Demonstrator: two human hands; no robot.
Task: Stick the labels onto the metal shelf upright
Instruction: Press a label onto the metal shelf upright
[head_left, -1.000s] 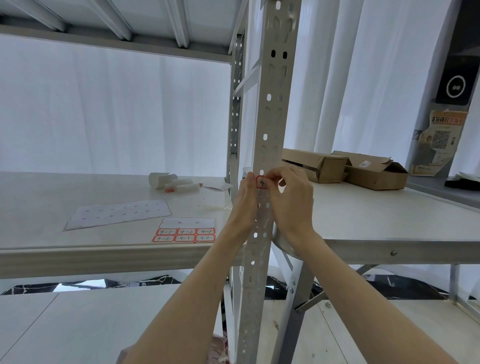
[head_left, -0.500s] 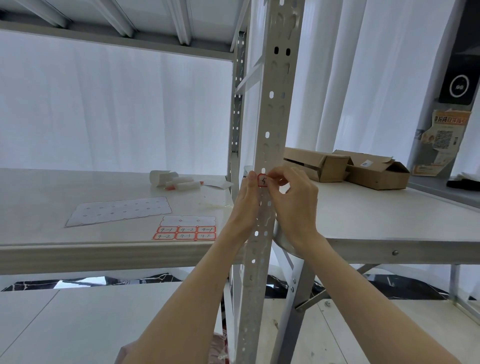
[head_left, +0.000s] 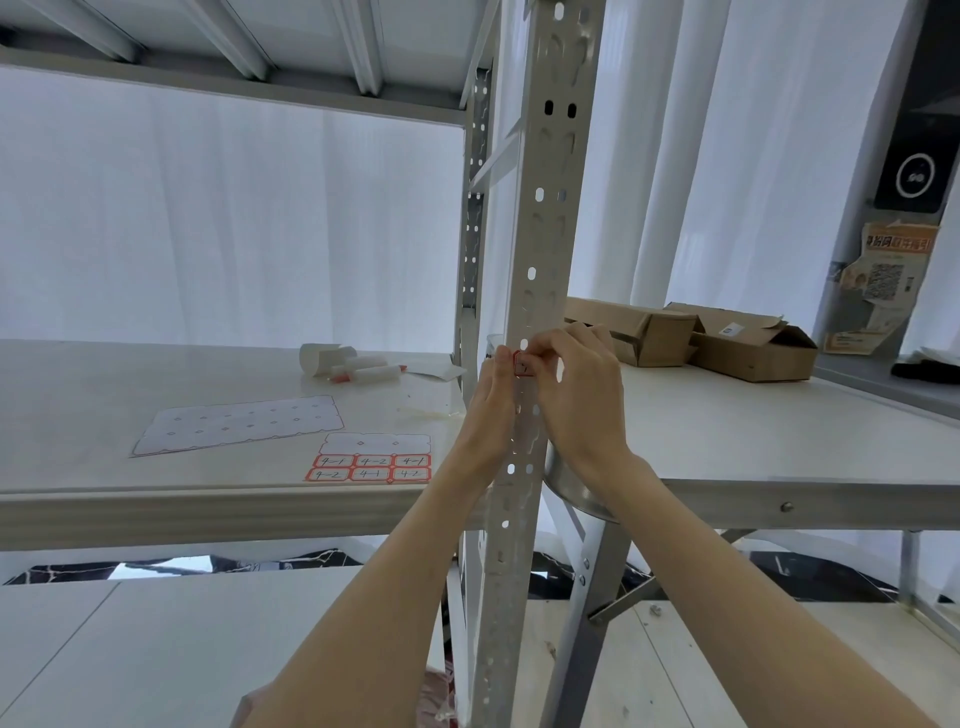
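Both hands are up at the tall metal upright (head_left: 540, 260), one on each side of it. It is the biggest thing here — a grey post full of small holes, standing straight up in the middle of the view.

Left of the post is a wide pale shelf (head_left: 104, 405). On it lies a big white backing sheet (head_left: 236, 423) with its stickers gone. Near the shelf's front edge lies a smaller label sheet (head_left: 371, 460) with two rows of red-edged labels, marked 4-1 and 4-2. Farther back lies a white paper roll (head_left: 318, 358) next to some white pens.

Right of the post is a white surface (head_left: 753, 436) with two brown cardboard boxes (head_left: 753, 345) at the back.

The left hand (head_left: 491, 410) is held flat along the left side of the post, fingers straight up. The right hand (head_left: 582, 384) is curled, and its fingertips pinch a small red label (head_left: 522, 362). The label sits on the front of the post — just under one of the holes. The left hand's fingertip touches its left edge.
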